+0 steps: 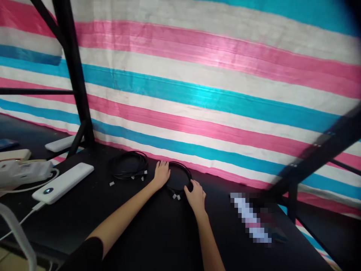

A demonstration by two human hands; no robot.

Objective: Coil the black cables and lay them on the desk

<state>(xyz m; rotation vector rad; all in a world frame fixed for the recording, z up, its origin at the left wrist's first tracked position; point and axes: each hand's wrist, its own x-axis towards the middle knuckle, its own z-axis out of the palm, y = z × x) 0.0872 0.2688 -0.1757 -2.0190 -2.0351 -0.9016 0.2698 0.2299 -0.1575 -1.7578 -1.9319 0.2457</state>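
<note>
A coiled black cable (183,164) with light grey plug ends (176,197) lies on the black tabletop (158,233) between my two hands. On the coil's left edge rests my left hand (162,174), fingers stretched forward and lying on the surface. My right hand (195,196) is at the coil's right edge, its thumb and bent fingers around the cable. Left of my left hand sits a second coiled black cable (128,152), with several light plug ends beside it. A small light piece (112,183) lies just in front of that second coil.
A white power bank (66,182) with a white cable plugged in lies left, near a white power strip (25,171). Another white slab (63,143) sits behind. A blurred-out flat item (251,218) lies right. Black frame posts (75,75) and a striped sheet (197,94) bound the table.
</note>
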